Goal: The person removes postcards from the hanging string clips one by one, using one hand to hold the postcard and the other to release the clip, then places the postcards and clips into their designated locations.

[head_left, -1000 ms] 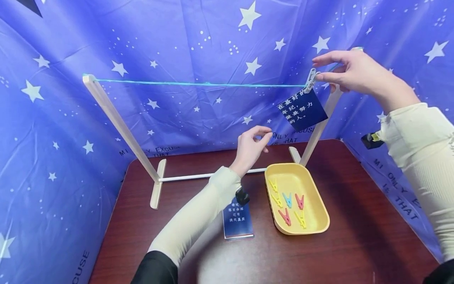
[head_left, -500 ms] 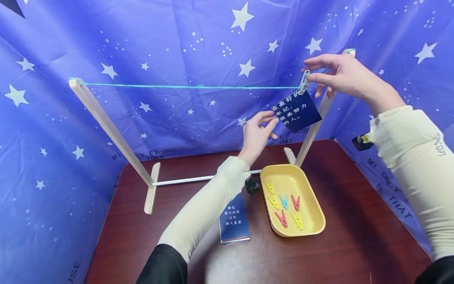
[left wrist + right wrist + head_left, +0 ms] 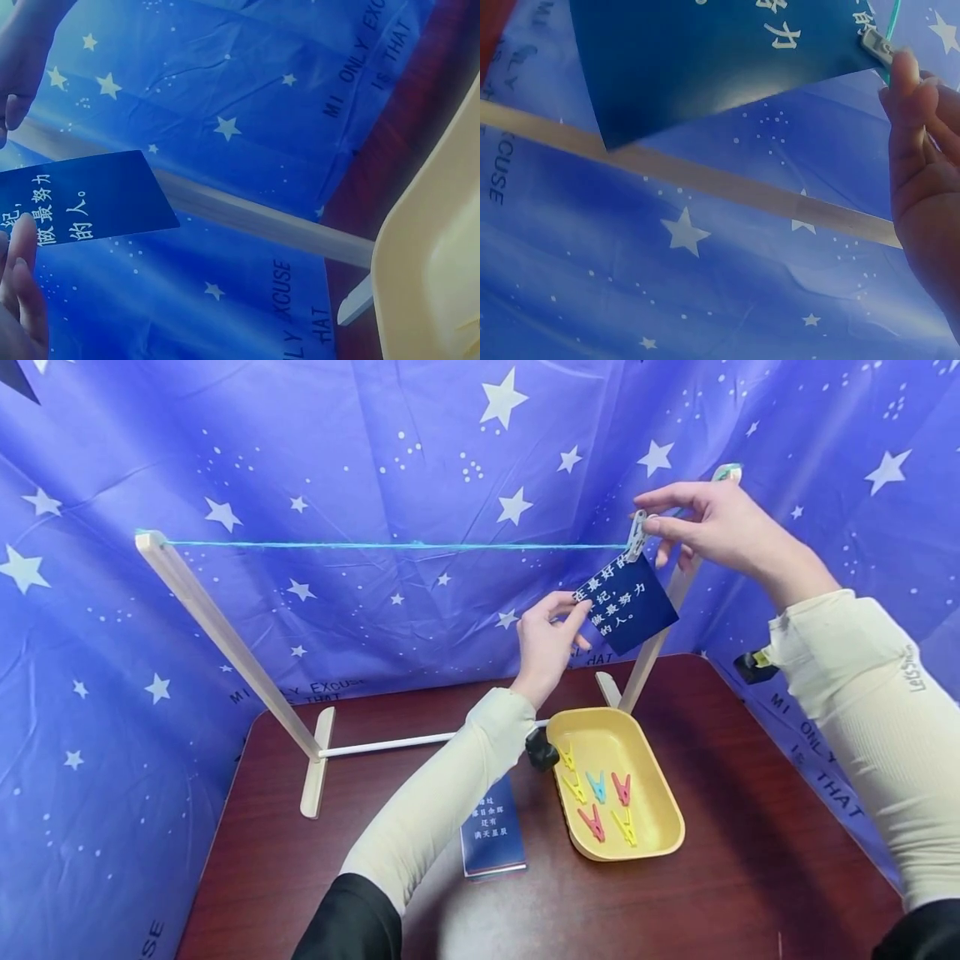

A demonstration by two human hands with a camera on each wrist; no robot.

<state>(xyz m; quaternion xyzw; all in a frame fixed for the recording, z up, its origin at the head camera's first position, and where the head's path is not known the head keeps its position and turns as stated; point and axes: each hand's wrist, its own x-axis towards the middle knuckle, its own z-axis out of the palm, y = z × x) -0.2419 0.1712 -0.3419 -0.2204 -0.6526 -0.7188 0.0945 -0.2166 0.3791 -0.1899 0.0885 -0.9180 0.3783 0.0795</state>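
A dark blue card [image 3: 633, 602] with white writing hangs tilted from the turquoise string [image 3: 375, 544], near its right end. At the card's top corner sits a white clothespin [image 3: 637, 535], which my right hand [image 3: 727, 531] pinches between thumb and finger. The right wrist view shows this clothespin [image 3: 877, 46] at the card's corner, next to the string. My left hand [image 3: 546, 635] pinches the card's left corner, thumb in front. In the left wrist view, the fingers [image 3: 26, 244] lie over part of the writing.
A yellow tray [image 3: 671, 814] holds several red, yellow and blue clothespins. Left of it lies a stack of blue cards [image 3: 491, 839], partly behind my left sleeve. Wooden posts [image 3: 225, 639] carry the string, and a white rod [image 3: 390, 745] joins their feet.
My left hand has moved right and up to the card and taken hold of its left corner, turning the card slightly. The right hand stays at the clothespin.
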